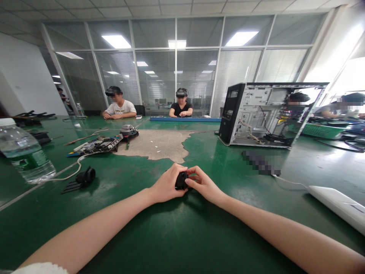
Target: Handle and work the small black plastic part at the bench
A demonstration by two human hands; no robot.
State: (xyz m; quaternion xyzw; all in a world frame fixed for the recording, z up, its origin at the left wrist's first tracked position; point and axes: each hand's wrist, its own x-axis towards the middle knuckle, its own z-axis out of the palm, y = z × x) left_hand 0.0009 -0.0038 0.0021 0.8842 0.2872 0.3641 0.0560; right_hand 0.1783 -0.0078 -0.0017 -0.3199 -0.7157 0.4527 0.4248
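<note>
Between my two hands, just above the green tabletop [159, 228], is a small black plastic part [180, 181], mostly covered by fingers; I cannot tell its exact kind. My left hand [168, 184] wraps round its left side, thumb below and fingers over the top. From the right, my right hand [203, 184] pinches its edge with thumb and bent fingers. Another black part, round with flat slats [84, 177], lies on the table to the left, apart from both hands.
An open computer case [256, 114] stands at the right, with a pixelated object and a white power bank [338, 205] nearer. A circuit board [98, 145], white cable and water bottle [25, 152] are at left. Bare brown table patch [162, 144] lies ahead. Several people sit around.
</note>
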